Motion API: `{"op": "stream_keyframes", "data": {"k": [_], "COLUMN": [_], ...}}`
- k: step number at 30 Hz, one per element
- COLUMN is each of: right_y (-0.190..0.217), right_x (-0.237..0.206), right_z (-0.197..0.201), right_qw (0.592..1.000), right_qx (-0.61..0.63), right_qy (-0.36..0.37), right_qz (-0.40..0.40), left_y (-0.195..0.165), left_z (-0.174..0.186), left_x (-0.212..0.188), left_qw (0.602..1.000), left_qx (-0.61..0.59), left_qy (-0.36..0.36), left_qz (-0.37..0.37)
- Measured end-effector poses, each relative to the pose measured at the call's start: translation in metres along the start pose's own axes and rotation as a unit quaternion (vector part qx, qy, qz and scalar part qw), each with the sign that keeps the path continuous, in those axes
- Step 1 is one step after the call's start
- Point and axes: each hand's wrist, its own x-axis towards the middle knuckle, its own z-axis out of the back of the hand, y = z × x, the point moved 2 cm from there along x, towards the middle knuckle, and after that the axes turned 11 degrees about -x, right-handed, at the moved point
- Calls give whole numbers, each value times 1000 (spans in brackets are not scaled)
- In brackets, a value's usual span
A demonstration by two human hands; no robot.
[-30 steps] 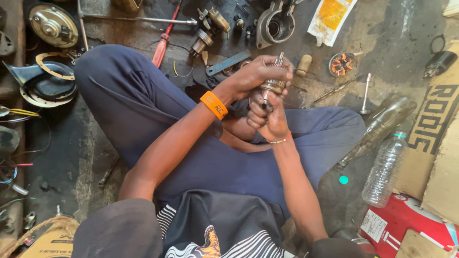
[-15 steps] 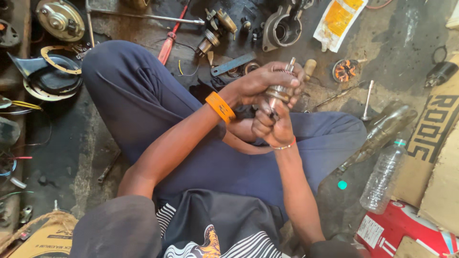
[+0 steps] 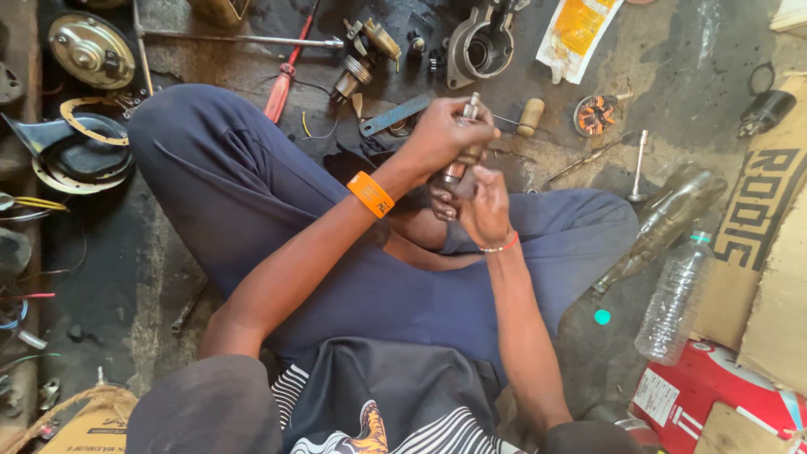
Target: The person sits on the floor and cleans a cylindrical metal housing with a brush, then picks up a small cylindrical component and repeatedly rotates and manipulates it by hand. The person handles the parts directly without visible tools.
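I sit cross-legged on a grimy floor in dark blue trousers. My left hand, with an orange band on its wrist, is wrapped around the upper end of a small cylindrical metal part with a shaft held upright over my lap. My right hand, with a thin bracelet on the wrist, grips the same part from below, fingers curled around its lower end. Most of the part is hidden by the two hands; only its thin shaft tip and a bit of the middle show.
On the floor ahead lie a red-handled screwdriver, a metal housing, a copper-wound coil, a wooden-handled tool and a long rod. Empty plastic bottles and cardboard lie right; round metal covers left.
Both hands stay closed on the metal part. They have shifted slightly on it, the left hand now higher over its top, and the view has moved a little.
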Motion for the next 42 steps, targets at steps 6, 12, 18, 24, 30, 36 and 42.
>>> {"op": "stream_keyframes", "data": {"k": [6, 12, 18, 24, 30, 36, 42], "right_y": [1, -7, -6, -15, -36, -37, -33], "right_x": [4, 6, 10, 14, 15, 10, 10], "right_z": [7, 29, 23, 5, 6, -3, 0], "right_qw": [995, 992, 992, 982, 921, 893, 934], "right_qx": [-66, -71, -22, 176, 386, 443, 355], "right_qy": [-66, -99, -120, -64, -46, 81, 44], "right_qz": [-19, -35, -29, -24, -30, -15, -21], "left_y": [2, 15, 16, 8, -1, 4, 8], "left_z": [10, 12, 19, 24, 18, 14, 8], "left_x": [3, 4, 7, 9, 10, 6, 7], "left_qw": [997, 995, 990, 990, 996, 985, 999], "left_qx": [-51, -56, 21, -27, -34, -161, -27], "left_qy": [-56, -78, -117, -116, -77, -26, -22], "left_qz": [-9, -28, -69, -69, -38, 58, 35]}}
